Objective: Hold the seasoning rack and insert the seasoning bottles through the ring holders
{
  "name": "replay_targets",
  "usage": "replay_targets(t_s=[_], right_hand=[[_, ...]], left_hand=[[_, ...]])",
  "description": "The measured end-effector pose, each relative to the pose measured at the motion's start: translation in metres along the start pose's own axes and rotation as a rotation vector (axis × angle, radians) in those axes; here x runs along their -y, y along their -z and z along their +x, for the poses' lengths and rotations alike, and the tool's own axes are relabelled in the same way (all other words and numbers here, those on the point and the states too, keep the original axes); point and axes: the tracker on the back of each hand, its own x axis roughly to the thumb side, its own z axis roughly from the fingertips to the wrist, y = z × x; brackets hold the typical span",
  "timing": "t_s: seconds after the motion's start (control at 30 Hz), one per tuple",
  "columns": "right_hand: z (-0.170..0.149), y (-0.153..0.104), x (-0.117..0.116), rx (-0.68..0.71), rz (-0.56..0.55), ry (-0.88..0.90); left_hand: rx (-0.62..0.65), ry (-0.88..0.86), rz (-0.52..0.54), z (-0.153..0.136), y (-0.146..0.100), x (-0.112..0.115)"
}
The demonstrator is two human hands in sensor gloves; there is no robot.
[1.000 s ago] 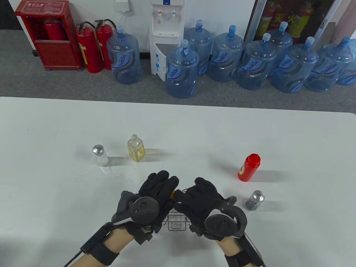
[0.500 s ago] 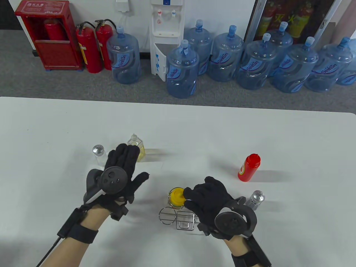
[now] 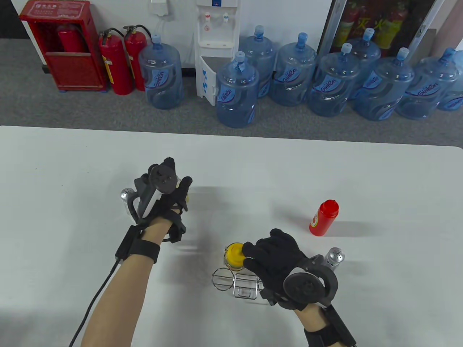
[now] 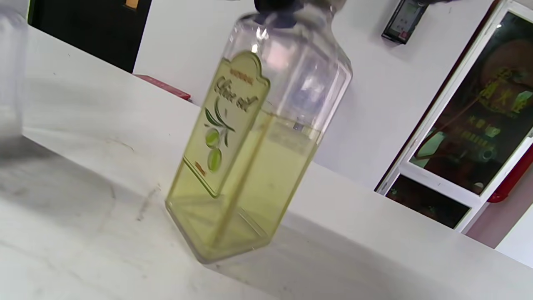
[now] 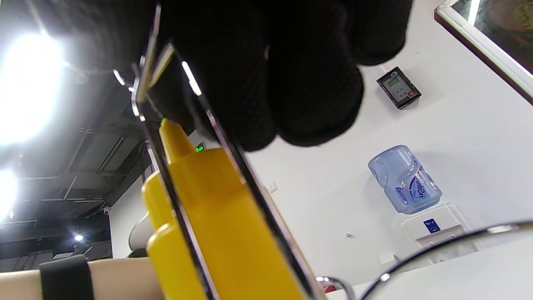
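The chrome wire seasoning rack (image 3: 246,292) stands on the white table near the front. A yellow squeeze bottle (image 3: 234,255) sits in its far ring. My right hand (image 3: 253,258) grips the rack's wire handle beside that bottle; in the right wrist view my fingers (image 5: 291,83) wrap the handle above the yellow bottle (image 5: 216,216). My left hand (image 3: 177,188) is curled over the olive oil bottle (image 3: 187,198), which it mostly hides. In the left wrist view the olive oil bottle (image 4: 245,158) stands on the table with my fingers (image 4: 275,5) at its cap.
A clear shaker with a metal cap (image 3: 125,195) stands just left of my left hand. A red squeeze bottle (image 3: 323,218) and a grey shaker (image 3: 334,256) stand to the right of the rack. One round ring (image 3: 213,280) and the square holder hold nothing.
My left hand left the rack, moved up and left, and closed over the olive oil bottle. My right hand stayed on the rack, which shifted slightly right with the yellow bottle in it.
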Motion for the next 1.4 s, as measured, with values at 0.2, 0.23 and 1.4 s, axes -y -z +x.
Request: replay_targets(t_s=[0.2, 0.23, 1.4], right_hand=[[0.000, 0.000, 0.000, -0.002, -0.002, 0.003], [0.000, 0.000, 0.000, -0.002, -0.002, 0.003], [-0.005, 0.021, -0.015, -0.154, 0.042, 0.107]], left_hand=[[-0.001, -0.025, 0.032, 0.003, 0.000, 0.005], [0.017, -0.035, 0.032, 0.003, -0.001, 0.005], [0.940, -0.156, 0.167, 0.044, -0.259, -0.030]])
